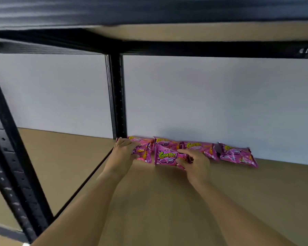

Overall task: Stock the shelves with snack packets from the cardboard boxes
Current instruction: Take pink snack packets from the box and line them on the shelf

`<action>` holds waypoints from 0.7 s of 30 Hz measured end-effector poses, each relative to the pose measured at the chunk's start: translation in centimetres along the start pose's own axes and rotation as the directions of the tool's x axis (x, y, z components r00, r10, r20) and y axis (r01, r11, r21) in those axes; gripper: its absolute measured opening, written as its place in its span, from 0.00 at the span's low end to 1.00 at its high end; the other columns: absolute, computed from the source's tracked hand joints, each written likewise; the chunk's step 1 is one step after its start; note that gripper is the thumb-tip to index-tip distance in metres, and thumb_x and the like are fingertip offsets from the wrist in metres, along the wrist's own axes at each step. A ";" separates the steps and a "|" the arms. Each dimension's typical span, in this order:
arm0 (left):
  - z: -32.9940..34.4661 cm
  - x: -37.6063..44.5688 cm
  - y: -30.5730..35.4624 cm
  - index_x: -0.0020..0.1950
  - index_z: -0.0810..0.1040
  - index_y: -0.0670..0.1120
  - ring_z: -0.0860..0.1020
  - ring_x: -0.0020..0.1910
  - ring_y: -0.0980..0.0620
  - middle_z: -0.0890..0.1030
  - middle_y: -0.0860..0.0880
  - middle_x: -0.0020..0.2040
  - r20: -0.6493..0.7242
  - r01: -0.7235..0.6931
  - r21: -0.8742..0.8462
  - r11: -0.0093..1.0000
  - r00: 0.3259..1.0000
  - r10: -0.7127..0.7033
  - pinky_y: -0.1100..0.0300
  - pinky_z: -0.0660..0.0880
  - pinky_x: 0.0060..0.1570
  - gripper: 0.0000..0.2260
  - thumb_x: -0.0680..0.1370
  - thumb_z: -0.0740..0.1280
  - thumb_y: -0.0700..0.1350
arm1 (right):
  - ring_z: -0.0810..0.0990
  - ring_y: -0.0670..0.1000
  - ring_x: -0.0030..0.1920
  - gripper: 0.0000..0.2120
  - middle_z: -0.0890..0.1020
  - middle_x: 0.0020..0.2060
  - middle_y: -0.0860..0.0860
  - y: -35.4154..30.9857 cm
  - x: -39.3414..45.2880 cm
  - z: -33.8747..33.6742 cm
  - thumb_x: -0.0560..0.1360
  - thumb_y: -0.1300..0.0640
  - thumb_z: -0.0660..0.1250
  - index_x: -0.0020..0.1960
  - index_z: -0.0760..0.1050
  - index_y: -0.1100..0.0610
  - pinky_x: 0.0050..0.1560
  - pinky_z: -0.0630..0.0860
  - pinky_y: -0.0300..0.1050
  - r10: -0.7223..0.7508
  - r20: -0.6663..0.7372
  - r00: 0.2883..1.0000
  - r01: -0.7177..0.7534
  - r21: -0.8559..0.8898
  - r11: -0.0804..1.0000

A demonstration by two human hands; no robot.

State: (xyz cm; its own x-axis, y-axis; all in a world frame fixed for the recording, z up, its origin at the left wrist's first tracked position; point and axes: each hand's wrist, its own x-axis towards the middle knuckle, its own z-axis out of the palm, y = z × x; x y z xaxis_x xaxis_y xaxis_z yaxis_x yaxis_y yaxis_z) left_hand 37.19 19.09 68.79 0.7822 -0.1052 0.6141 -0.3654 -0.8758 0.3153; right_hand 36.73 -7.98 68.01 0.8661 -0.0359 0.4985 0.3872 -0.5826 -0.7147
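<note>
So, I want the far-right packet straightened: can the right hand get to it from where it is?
Probably yes: the shelf board lies bare between the right hand and the far-right packet, though that hand pinches another packet.

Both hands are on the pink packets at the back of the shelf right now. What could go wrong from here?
1. The front packet pinched by the right hand overlaps the row behind; pushing it back may shove those askew.
2. The rightmost packet already lies tilted, so nudges along the row could skew it further.
3. The left hand works beside the black upright; its packet could snag there.
</note>
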 end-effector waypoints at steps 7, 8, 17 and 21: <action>3.0 2.6 -2.5 0.67 0.78 0.46 0.72 0.66 0.46 0.80 0.48 0.61 0.034 -0.024 -0.044 0.999 0.999 0.026 0.47 0.52 0.77 0.22 0.73 0.74 0.37 | 0.75 0.51 0.57 0.18 0.78 0.55 0.52 1.2 3.9 3.5 0.72 0.57 0.76 0.61 0.82 0.50 0.59 0.72 0.45 -0.091 0.007 0.996 0.091 -0.102 0.991; 3.2 2.8 -2.8 0.68 0.78 0.46 0.71 0.67 0.46 0.79 0.48 0.62 0.035 -0.029 -0.045 0.999 0.999 0.031 0.45 0.49 0.78 0.22 0.74 0.73 0.36 | 0.74 0.53 0.59 0.18 0.76 0.56 0.53 1.3 4.3 3.9 0.73 0.57 0.75 0.62 0.81 0.51 0.60 0.72 0.44 -0.102 0.022 0.995 0.104 -0.142 0.984; 3.9 2.1 -3.3 0.78 0.63 0.52 0.57 0.75 0.41 0.65 0.50 0.76 0.064 -0.093 0.314 0.945 0.995 0.077 0.40 0.59 0.72 0.28 0.80 0.68 0.49 | 0.67 0.61 0.66 0.25 0.74 0.67 0.57 2.2 4.9 5.7 0.74 0.52 0.73 0.68 0.74 0.58 0.56 0.75 0.60 -0.400 0.062 0.914 0.325 -0.703 0.633; 3.2 1.4 -3.0 0.78 0.61 0.53 0.59 0.71 0.41 0.63 0.48 0.77 0.065 -0.078 0.350 0.933 0.996 0.059 0.39 0.68 0.64 0.33 0.76 0.71 0.53 | 0.70 0.60 0.68 0.30 0.72 0.69 0.57 1.5 3.9 6.0 0.72 0.47 0.73 0.71 0.72 0.56 0.63 0.72 0.58 -0.454 0.189 0.871 0.446 -0.694 0.566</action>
State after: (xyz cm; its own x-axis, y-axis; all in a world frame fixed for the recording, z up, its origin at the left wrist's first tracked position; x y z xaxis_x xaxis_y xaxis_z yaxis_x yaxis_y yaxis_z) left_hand 41.05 20.08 66.36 0.7903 -0.1870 0.5835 -0.2254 -0.9743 -0.0069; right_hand 42.60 -4.08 65.95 0.6379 0.3867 0.6660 0.3859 -0.9089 0.1581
